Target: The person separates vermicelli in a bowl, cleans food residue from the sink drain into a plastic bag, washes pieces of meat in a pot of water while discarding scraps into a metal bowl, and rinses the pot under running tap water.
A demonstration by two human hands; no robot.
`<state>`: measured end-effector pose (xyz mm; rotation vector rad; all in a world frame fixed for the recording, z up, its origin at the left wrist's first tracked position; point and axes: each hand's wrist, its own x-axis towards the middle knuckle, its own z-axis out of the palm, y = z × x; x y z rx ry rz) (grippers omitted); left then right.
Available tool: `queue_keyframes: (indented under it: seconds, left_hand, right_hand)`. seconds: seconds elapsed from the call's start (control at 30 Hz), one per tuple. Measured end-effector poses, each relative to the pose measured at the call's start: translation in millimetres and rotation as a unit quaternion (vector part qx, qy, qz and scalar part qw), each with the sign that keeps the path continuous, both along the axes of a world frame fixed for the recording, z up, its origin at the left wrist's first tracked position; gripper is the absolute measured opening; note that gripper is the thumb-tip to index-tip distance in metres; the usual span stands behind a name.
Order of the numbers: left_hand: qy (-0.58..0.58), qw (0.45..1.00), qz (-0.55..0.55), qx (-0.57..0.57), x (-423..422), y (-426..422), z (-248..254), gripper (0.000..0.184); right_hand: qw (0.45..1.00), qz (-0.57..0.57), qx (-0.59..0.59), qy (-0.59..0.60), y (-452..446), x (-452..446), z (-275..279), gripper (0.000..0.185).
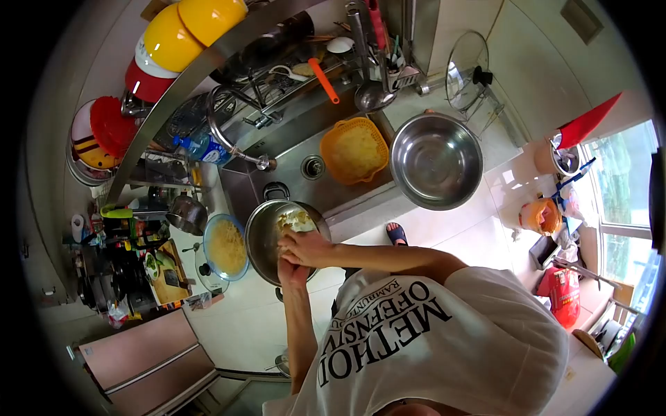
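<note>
Over the wide steel pot (260,236), my two hands are pressed together. My right hand (309,248) reaches in from the right, its fingers curled over my left. My left hand (294,272) comes from below, closed, with its fingers mostly hidden. What lies between them cannot be made out. Pale yellow-green, leafy-looking food (296,220) sits in the pot just beyond my right hand, seemingly touching it. Left of the pot stands a blue-rimmed bowl (244,258) holding pale yellow shreds.
In the sink (288,173) sits an orange basket (380,173) with pale food. A large steel bowl (437,163) stands to its right. The faucet (263,163) hangs over the sink. A small pot (186,213) and a cutting board (170,295) are at left.
</note>
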<state>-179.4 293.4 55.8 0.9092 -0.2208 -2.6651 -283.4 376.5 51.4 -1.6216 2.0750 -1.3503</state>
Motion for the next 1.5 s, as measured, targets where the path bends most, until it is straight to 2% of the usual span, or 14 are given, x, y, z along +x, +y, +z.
queue_keyframes:
  seconds: [0.07, 0.17, 0.27, 0.33, 0.43, 0.57, 0.73, 0.93, 1.03, 1.2, 1.3, 1.4, 1.43, 1.5]
  left_hand:
    - [-0.065, 0.992, -0.032, -0.102, -42, 34, 32, 0.026]
    - [0.029, 0.983, -0.138, -0.119, -93, 75, 31, 0.026]
    - [-0.020, 0.981, -0.190, -0.026, -157, 117, 5, 0.032]
    - [-0.018, 0.966, -0.256, -0.035, -193, 150, 12, 0.033]
    - [-0.012, 0.933, -0.356, -0.044, -235, 179, 13, 0.034]
    - [-0.127, 0.886, -0.419, -0.150, -264, 190, 6, 0.041]
    - [-0.129, 0.887, -0.412, -0.165, -270, 180, 1, 0.052]
    - [0.046, 0.916, -0.383, -0.110, -240, 151, 21, 0.043]
    - [0.040, 0.928, -0.359, -0.094, -211, 127, 30, 0.039]
    - [-0.017, 0.914, -0.234, -0.330, -116, 36, 22, 0.034]
    - [-0.135, 0.869, -0.146, -0.454, -51, -44, -7, 0.029]
    - [-0.209, 0.824, -0.200, -0.488, 8, -106, -28, 0.031]
    - [-0.182, 0.787, -0.166, -0.565, 21, -114, -40, 0.040]
    - [-0.270, 0.660, -0.289, -0.639, 42, -134, -48, 0.050]
  right_hand:
    - [0.999, -0.035, 0.009, 0.001, 37, -30, 29, 0.033]
    - [0.996, -0.090, 0.006, 0.001, 95, -74, 34, 0.027]
    - [0.984, -0.175, -0.045, -0.012, 160, -120, 41, 0.024]
    - [0.952, -0.250, -0.013, -0.175, 195, -142, 44, 0.024]
    - [0.959, -0.272, -0.043, -0.072, 238, -180, 16, 0.026]
    - [0.902, -0.326, 0.041, -0.281, 281, -209, -16, 0.031]
    - [0.915, -0.331, 0.115, -0.201, 317, -230, -9, 0.030]
    - [0.919, -0.380, -0.064, -0.088, 299, -220, 14, 0.025]
    - [0.896, -0.250, 0.365, -0.028, 311, -227, -47, 0.024]
    - [0.934, -0.267, 0.190, 0.140, 262, -164, -10, 0.029]
    - [0.980, -0.151, 0.128, 0.014, 209, -111, 4, 0.028]
    - [0.985, -0.062, 0.106, -0.125, 145, -70, 10, 0.027]
    - [0.986, -0.041, 0.106, -0.122, 124, -60, 12, 0.028]
    - [0.988, -0.007, 0.104, -0.113, 86, -40, 17, 0.029]
